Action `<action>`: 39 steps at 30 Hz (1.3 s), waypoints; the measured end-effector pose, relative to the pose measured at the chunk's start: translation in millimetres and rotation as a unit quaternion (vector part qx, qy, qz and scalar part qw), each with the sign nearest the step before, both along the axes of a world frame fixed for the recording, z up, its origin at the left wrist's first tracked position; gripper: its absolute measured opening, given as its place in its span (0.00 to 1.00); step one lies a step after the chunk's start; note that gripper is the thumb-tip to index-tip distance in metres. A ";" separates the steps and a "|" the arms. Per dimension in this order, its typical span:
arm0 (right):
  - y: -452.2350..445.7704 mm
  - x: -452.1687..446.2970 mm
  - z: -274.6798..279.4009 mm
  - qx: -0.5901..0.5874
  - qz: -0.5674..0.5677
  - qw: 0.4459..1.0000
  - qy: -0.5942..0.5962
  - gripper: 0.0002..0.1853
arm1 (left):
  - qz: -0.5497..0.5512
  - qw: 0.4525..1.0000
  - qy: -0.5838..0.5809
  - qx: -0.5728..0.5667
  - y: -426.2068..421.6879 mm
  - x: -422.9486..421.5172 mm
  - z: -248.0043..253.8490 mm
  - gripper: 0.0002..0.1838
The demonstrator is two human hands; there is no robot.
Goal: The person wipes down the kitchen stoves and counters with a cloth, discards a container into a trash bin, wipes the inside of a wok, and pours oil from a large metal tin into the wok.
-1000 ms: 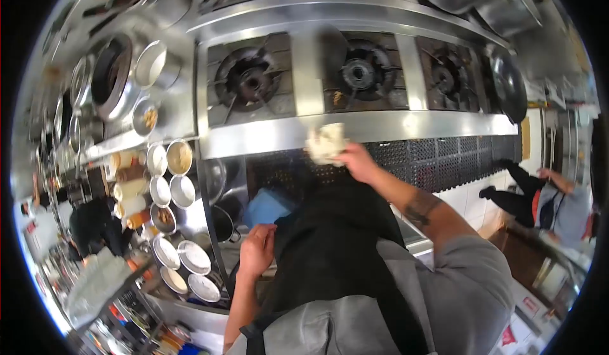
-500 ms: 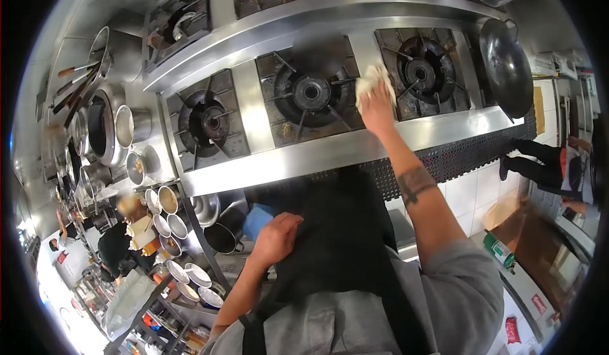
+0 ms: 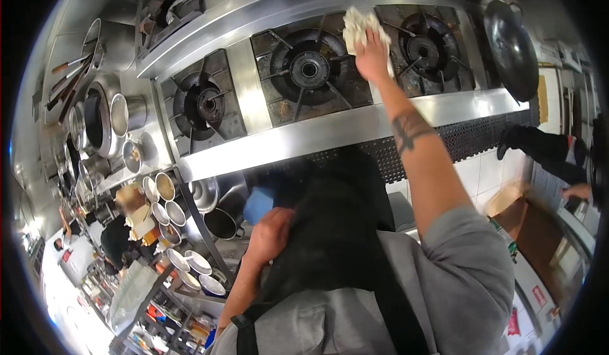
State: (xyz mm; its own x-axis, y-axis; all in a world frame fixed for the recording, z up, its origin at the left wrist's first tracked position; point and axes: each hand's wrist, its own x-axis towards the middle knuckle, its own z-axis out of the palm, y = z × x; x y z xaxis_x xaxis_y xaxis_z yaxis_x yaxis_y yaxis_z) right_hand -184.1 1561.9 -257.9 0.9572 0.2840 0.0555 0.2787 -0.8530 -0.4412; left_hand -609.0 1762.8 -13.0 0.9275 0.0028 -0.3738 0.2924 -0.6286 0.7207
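Observation:
My right hand [image 3: 372, 55] presses a crumpled off-white cloth [image 3: 360, 26] onto the steel strip between two stove burners. The middle burner [image 3: 309, 69] is left of the cloth, and the right burner [image 3: 423, 49] is on its other side. Beside the black apron [image 3: 330, 228] my left hand [image 3: 271, 234] is low, its fingers curled in. Whether it holds anything is hidden. A blue object [image 3: 259, 204] shows just beyond that hand.
A black wok [image 3: 510, 50] leans at the stove's right end. Metal pots [image 3: 128, 112] and small bowls [image 3: 175, 213] crowd the left side. Another burner [image 3: 207, 104] lies at left. A person in dark trousers [image 3: 539, 149] stands at far right; others are at lower left.
My right hand has pushed the cloth farther back along the strip between the burners. The view has shifted, so the stove sits higher. My left hand stays by the apron.

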 end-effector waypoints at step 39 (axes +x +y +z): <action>-136.9 273.6 83.3 -0.312 -0.017 0.945 0.102 0.26 | 0.002 0.994 0.104 -0.037 -17.3 118.2 -37.3 0.13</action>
